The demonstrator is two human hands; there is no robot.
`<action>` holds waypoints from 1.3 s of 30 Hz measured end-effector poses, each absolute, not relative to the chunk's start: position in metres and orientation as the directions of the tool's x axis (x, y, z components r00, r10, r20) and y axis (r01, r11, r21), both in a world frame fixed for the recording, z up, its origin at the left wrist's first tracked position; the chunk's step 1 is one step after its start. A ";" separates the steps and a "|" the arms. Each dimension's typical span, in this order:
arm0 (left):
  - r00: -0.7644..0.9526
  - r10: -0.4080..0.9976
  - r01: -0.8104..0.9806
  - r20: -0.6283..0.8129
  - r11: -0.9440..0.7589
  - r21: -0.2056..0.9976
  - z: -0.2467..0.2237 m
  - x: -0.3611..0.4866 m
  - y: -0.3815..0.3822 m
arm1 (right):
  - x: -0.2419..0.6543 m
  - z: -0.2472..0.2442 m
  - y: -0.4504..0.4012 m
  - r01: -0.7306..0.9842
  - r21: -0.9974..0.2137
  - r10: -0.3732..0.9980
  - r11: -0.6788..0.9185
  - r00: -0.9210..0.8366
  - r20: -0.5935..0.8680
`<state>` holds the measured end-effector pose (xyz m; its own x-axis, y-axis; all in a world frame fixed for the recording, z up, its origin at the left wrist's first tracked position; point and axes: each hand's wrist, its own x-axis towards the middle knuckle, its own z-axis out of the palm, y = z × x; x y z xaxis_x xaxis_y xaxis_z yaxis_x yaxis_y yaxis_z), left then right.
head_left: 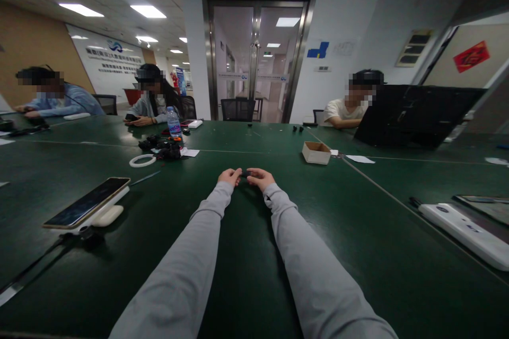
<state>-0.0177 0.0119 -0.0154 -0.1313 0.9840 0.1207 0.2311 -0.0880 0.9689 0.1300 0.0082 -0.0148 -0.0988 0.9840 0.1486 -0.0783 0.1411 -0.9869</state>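
Note:
Between my two hands is a small black piece (244,174), too small to tell its kind. My left hand (230,176) pinches its left end with thumb and fingertips. From the other side, the fingers of my right hand (260,178) close on the right end. Both arms reach straight out over the dark green table (254,254), and the hands are just above or resting on it; I cannot tell which. My fingertips hide part of the piece.
Left lie a phone (89,202) on a white block, an earbud case (108,216), a tape roll (142,160), black parts (165,147) and a water bottle (174,122). Ahead right stands a small box (316,153); farther right, a white device (463,230). Several people sit across the table.

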 end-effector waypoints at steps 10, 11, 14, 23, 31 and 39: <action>-0.158 0.983 0.332 0.089 -0.032 0.943 -0.010 -0.016 0.010 | 0.130 -0.015 0.009 -0.076 -0.986 0.983 0.147 -0.102 0.155; -0.163 0.983 0.341 0.088 -0.027 0.940 -0.010 -0.016 0.010 | 0.130 -0.015 0.009 -0.071 -0.986 0.983 0.150 -0.099 0.156; -0.174 0.980 0.362 0.093 -0.023 0.932 -0.009 -0.016 0.010 | 0.130 -0.015 0.008 -0.070 -0.985 0.981 0.160 -0.096 0.166; -0.189 0.977 0.398 0.094 -0.011 0.917 -0.017 -0.015 0.021 | 0.131 -0.014 0.007 -0.028 -0.979 0.974 0.200 -0.102 0.202; -0.233 0.971 0.452 0.058 0.055 0.890 -0.008 -0.013 0.019 | 0.132 -0.011 0.004 -0.050 -0.976 0.970 0.212 -0.114 0.216; -0.120 0.990 0.341 0.068 -0.023 0.940 -0.015 -0.014 0.016 | 0.129 -0.014 0.007 -0.140 -0.980 0.983 0.144 -0.095 0.158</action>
<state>-0.0137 0.0162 -0.0146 -0.1199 0.9905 0.0681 0.3407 -0.0233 0.9399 0.1294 0.0075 -0.0138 -0.0952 0.9828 0.1580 -0.1401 0.1439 -0.9796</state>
